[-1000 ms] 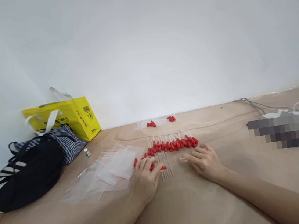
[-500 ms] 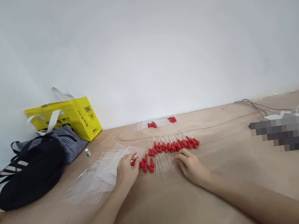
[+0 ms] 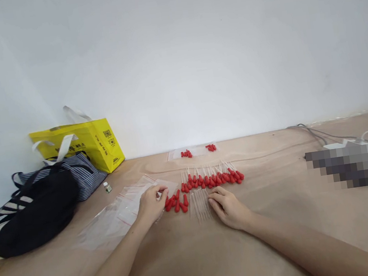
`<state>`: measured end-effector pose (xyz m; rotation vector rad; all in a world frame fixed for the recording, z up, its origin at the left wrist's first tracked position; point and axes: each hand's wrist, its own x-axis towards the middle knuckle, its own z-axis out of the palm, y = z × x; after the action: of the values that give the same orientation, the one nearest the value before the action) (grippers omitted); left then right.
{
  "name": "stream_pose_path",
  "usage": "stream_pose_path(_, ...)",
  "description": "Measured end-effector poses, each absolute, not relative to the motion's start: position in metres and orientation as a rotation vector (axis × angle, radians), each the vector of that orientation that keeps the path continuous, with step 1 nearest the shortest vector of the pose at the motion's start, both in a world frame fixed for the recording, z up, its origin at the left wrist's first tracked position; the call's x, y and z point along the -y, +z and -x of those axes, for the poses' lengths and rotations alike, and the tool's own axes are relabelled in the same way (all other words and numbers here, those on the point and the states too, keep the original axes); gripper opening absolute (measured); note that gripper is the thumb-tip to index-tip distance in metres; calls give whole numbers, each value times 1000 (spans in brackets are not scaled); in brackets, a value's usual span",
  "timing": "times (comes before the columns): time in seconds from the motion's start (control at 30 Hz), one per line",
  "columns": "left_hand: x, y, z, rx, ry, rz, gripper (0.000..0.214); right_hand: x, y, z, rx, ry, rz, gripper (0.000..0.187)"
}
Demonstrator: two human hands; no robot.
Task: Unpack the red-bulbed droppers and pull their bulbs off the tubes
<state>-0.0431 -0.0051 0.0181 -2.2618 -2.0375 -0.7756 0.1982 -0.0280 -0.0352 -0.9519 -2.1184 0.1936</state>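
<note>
Bare glass tubes (image 3: 198, 206) lie on the counter (image 3: 187, 261) btwn the hands, approx. parallel, long axes running away from the person, toward the wall. Just beyond, red-bulbed droppers (image 3: 212, 180) form a row, bulbs nearest, tubes pointing wallward. L hand (image 3: 151, 203) is half curled, thumb near index, beside loose red bulbs (image 3: 177, 206) (can't tell if it's pinching one). R hand (image 3: 227, 207), fingers bent, is at the tubes' R side; can't tell its grip.
</note>
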Motion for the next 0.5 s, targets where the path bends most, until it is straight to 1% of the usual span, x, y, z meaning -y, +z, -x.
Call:
stream_pose_path(0.17,-19,25,16,2146,-525,2309,24,30,-31,-204,2164,224,918,22)
stream_pose_path(0.3,-42,24,-2,2343,-370,2185,33,31,-30,-208,2164,171,958,19)
stream_pose_path(0.37,-50,23,-8,2420,-313,2138,36,31,-31,-209,2159,155,960,18)
stream_pose_path(0.5,-59,21,-12,2518,-252,2128,33,31,-31,-209,2148,120,955,16)
